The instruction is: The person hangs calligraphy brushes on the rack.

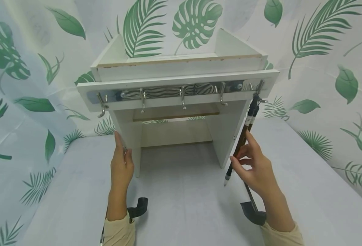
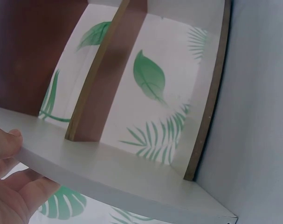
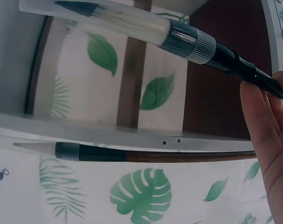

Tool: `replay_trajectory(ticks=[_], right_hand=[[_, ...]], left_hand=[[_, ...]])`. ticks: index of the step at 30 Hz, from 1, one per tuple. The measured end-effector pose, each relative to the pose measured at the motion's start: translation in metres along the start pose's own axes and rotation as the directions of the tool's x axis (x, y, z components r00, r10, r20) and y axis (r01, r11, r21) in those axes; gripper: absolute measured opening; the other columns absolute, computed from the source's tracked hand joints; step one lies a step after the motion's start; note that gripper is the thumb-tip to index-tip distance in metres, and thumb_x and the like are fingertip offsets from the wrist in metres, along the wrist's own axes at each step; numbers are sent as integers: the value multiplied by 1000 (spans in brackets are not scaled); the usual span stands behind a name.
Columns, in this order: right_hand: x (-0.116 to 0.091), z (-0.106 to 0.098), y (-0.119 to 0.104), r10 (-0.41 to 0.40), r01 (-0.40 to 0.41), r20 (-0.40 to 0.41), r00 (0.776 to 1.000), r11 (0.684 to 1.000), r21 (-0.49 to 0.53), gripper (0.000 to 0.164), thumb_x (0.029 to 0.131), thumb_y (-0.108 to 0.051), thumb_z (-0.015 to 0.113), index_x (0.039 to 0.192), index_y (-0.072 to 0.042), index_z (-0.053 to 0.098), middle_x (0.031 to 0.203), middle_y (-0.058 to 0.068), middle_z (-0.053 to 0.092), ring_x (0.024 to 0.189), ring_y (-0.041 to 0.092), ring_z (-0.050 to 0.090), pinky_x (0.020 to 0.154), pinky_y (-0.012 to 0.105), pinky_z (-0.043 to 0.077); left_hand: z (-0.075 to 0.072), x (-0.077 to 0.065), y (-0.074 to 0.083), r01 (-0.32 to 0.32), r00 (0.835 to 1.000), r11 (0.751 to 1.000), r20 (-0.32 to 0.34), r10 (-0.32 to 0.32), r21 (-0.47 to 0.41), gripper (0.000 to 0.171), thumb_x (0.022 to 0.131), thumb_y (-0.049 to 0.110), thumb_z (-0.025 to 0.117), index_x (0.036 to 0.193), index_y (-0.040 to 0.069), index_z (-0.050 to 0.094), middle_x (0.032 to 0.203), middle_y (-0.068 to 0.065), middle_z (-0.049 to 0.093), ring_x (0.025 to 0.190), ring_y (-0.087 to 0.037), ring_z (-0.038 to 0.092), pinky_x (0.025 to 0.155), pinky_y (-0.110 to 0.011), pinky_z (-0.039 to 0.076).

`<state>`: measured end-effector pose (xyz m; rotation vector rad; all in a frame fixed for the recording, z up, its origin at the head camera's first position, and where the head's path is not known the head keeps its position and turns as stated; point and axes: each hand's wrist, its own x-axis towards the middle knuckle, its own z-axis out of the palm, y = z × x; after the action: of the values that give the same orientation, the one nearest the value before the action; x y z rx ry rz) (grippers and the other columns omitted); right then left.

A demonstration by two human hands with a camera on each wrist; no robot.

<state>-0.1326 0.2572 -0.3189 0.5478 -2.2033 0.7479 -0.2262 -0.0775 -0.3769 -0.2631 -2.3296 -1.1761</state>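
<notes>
A white shelf unit (image 1: 239, 116) with a metal hook rail (image 1: 165, 92) stands on the pale cloth. My left hand (image 1: 121, 167) grips the front edge of its left side panel (image 1: 124, 131), thumb on the inner face and fingers outside, as the left wrist view shows. Two calligraphy brushes hang tips down from the rail's rightmost hook (image 1: 260, 87). My right hand (image 1: 256, 167) pinches one calligraphy brush (image 3: 188, 44) by its handle, between thumb and fingers. The second brush (image 3: 99, 152) hangs close behind, beside the right side panel.
Several other metal hooks, among them the leftmost one (image 1: 101, 106), jut forward along the rail. Inside the unit runs a cross board (image 1: 176, 111). Leaf-patterned cloth (image 1: 325, 85) rises behind and at the sides. A black curved piece (image 1: 139, 206) sits by the left wrist.
</notes>
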Motion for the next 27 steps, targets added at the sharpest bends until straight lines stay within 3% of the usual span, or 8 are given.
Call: replay_trajectory(ticks=[2, 9, 14, 20, 25, 27], right_hand=[[0, 1, -1, -22, 22, 4, 1000, 1000, 12, 65, 86, -18, 59, 137, 4, 25, 78, 9, 55, 74, 5, 54, 68, 5, 47], [0, 7, -1, -59, 58, 25, 998, 998, 31, 66, 91, -38, 46, 136, 6, 27, 77, 6, 55, 71, 8, 54, 65, 8, 49], [-1, 11, -1, -77, 75, 41, 996, 996, 57, 64, 86, -17, 58, 137, 5, 27, 78, 5, 54, 71, 8, 53, 65, 10, 50], [-1, 15, 1, -92, 89, 44, 995, 993, 79, 62, 89, -26, 52, 137, 6, 28, 76, 4, 55, 70, 8, 52, 63, 10, 50], [-1, 17, 3, -101, 97, 63, 993, 993, 64, 72, 73, 2, 64, 136, 6, 30, 76, 4, 55, 68, 8, 53, 61, 11, 50], [-1, 16, 4, -101, 97, 74, 992, 994, 50, 70, 75, -2, 64, 136, 6, 30, 76, 3, 54, 68, 8, 53, 61, 11, 50]], left_hand=[[0, 0, 0, 11, 1000, 1000, 5, -11, 0, 63, 96, 8, 41, 147, 8, 4, 142, -28, 30, 122, -43, 42, 97, -55, 37], [0, 0, 0, -17, 1000, 1000, -7, 17, 2, 63, 96, 7, 42, 147, 6, 5, 141, -29, 31, 123, -44, 41, 96, -56, 38], [1, -1, -1, -28, 999, 1000, -15, 28, 1, 63, 96, 7, 42, 147, 6, 5, 141, -29, 31, 122, -43, 41, 96, -55, 38], [2, 0, -2, -46, 999, 999, -26, 46, -3, 62, 96, 7, 43, 146, 3, 7, 141, -29, 31, 122, -44, 41, 95, -55, 39], [1, 0, -2, -30, 999, 1000, -17, 30, -3, 64, 96, 6, 43, 147, 6, 5, 142, -28, 31, 122, -43, 42, 95, -54, 40], [1, 0, -1, -29, 999, 1000, -14, 29, 0, 64, 95, 6, 43, 147, 7, 5, 142, -27, 30, 123, -42, 42, 95, -54, 39]])
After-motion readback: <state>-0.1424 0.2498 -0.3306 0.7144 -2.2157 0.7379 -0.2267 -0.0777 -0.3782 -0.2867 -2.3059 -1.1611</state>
